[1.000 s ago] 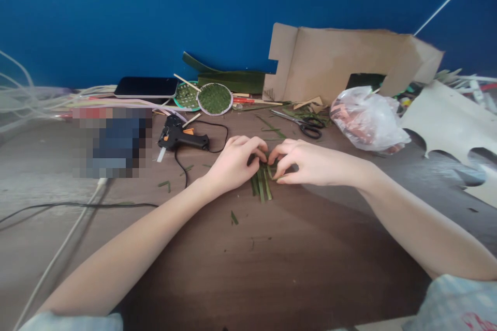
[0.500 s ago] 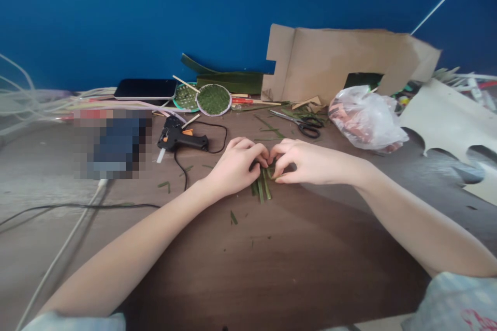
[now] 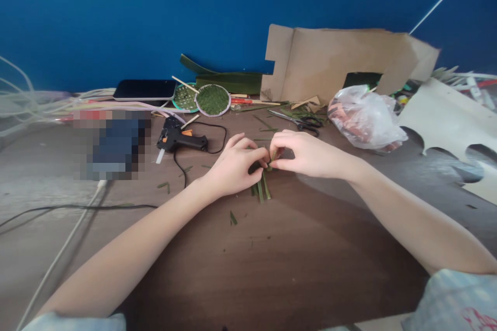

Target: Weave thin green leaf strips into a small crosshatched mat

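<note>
Several narrow green leaf strips (image 3: 261,191) lie on the brown table, their near ends sticking out below my fingers. My left hand (image 3: 240,165) rests over the strips with fingers curled down, closed on them against the table. Beside it, my right hand (image 3: 297,152) pinches the end of a leaf strip between thumb and forefinger. The two hands' fingertips nearly meet. The far part of the strips is mostly hidden behind my fingers.
A black glue gun (image 3: 180,137) with its cord lies to the left. Behind are round fans (image 3: 212,101), scissors (image 3: 301,122) and a cardboard piece (image 3: 334,57). A plastic bag (image 3: 367,119) sits to the right. A white cable (image 3: 70,240) crosses the left side.
My right hand has moved slightly up and away from me, its fingers closing into a tighter pinch on a strip. My left hand has stayed nearly in place.
</note>
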A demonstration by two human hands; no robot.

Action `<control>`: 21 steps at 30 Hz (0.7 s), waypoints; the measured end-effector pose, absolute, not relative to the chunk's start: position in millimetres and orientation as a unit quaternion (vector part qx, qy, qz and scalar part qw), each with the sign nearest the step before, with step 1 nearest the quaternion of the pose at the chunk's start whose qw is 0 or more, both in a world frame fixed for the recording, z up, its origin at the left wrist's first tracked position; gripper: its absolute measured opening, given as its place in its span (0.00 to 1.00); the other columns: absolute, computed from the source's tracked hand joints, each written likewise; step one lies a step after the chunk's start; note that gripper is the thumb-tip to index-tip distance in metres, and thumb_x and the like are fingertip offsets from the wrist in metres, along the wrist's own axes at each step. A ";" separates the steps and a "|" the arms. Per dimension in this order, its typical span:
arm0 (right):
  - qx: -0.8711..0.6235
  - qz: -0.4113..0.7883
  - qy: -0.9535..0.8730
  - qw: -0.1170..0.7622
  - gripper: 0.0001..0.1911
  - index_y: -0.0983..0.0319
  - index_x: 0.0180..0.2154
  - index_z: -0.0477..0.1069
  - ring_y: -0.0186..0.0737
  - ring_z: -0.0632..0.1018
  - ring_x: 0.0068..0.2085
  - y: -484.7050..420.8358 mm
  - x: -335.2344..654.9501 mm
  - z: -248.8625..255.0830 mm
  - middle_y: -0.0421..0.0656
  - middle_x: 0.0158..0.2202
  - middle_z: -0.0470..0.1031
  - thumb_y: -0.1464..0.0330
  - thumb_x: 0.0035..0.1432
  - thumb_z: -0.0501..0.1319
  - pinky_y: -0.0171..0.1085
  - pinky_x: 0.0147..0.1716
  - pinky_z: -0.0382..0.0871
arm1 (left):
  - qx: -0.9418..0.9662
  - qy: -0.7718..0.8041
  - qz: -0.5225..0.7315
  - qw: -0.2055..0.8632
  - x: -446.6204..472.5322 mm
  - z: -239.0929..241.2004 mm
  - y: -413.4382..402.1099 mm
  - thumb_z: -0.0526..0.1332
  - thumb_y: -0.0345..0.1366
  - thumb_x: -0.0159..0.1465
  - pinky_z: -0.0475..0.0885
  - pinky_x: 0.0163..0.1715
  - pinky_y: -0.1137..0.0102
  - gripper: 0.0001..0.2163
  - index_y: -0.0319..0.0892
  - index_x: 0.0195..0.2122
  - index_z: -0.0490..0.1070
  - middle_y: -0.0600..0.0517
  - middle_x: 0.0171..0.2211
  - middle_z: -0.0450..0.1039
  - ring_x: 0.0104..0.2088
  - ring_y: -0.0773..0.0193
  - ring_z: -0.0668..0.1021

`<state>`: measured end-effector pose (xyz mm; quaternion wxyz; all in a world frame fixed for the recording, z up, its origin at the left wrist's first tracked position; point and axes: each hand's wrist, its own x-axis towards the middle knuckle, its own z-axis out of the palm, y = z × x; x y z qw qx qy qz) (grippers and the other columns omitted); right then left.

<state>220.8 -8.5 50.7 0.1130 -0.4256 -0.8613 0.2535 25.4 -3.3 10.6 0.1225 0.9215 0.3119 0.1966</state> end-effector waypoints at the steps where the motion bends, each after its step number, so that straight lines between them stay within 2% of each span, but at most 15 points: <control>1: -0.431 0.251 -0.858 0.119 0.04 0.61 0.28 0.66 0.38 0.68 0.36 -8.3 220.6 50.1 0.41 0.31 0.69 0.67 0.53 0.58 0.36 0.35 0.59 | 0.923 0.309 0.196 0.116 25.6 10.6 -3.3 0.57 0.31 0.56 0.51 0.59 0.57 0.04 0.43 0.33 0.69 0.54 0.32 0.71 0.42 0.65 0.71; 5: -0.437 0.244 -0.856 0.132 0.03 0.61 0.28 0.66 0.37 0.68 0.36 -8.0 219.1 50.1 0.41 0.30 0.69 0.68 0.52 0.58 0.35 0.34 0.59 | 0.929 0.300 0.196 0.089 26.9 9.0 -3.0 0.58 0.38 0.60 0.52 0.58 0.56 0.05 0.43 0.32 0.70 0.53 0.31 0.71 0.43 0.64 0.71; 9: -0.458 0.236 -0.848 0.123 0.04 0.61 0.28 0.67 0.36 0.68 0.35 -6.3 221.3 53.8 0.40 0.30 0.69 0.67 0.52 0.59 0.34 0.33 0.58 | 0.924 0.311 0.211 0.072 29.0 6.9 -3.6 0.57 0.37 0.62 0.52 0.58 0.56 0.06 0.43 0.33 0.71 0.53 0.32 0.71 0.43 0.64 0.71; 12: -0.495 0.236 -0.833 0.078 0.07 0.60 0.29 0.68 0.35 0.68 0.31 -4.5 225.8 54.9 0.39 0.28 0.69 0.64 0.48 0.61 0.33 0.29 0.57 | 0.917 0.326 0.216 0.076 30.2 6.3 -4.2 0.57 0.37 0.62 0.48 0.59 0.54 0.06 0.43 0.32 0.71 0.53 0.31 0.71 0.43 0.64 0.72; 16: -0.493 0.268 -0.828 0.002 0.03 0.60 0.27 0.69 0.31 0.67 0.25 -5.4 227.8 51.7 0.37 0.25 0.69 0.70 0.49 0.57 0.32 0.25 0.54 | 0.909 0.342 0.220 0.091 30.9 5.8 -3.5 0.57 0.37 0.62 0.47 0.59 0.53 0.06 0.43 0.32 0.71 0.53 0.32 0.70 0.42 0.65 0.72; 21: -0.490 0.233 -0.840 -0.013 0.08 0.58 0.30 0.70 0.33 0.68 0.27 -7.7 226.3 46.7 0.37 0.26 0.71 0.73 0.47 0.55 0.32 0.26 0.53 | 0.908 0.345 0.219 0.096 30.9 4.7 -2.6 0.57 0.37 0.62 0.48 0.59 0.54 0.06 0.42 0.32 0.70 0.53 0.32 0.69 0.42 0.64 0.72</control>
